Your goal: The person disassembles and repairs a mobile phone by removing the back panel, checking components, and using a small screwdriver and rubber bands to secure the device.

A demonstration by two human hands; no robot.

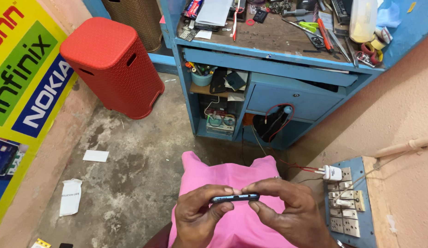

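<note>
Both my hands hold a slim dark phone point(235, 198) edge-on, low in the head view, above a pink cloth point(223, 174) draped over my lap. My left hand point(200, 216) grips its left end with thumb and fingers. My right hand point(287, 206) pinches the right end, fingers curled over the top edge. The phone lies level between them, only its thin side showing.
A blue wooden workbench point(269, 64) stands ahead, its top crowded with tools, tape rolls and papers. A red plastic bin point(110, 66) sits left of it. A switch board point(347, 202) with a white charger point(332, 173) hangs on the right wall. Paper scraps lie on the concrete floor.
</note>
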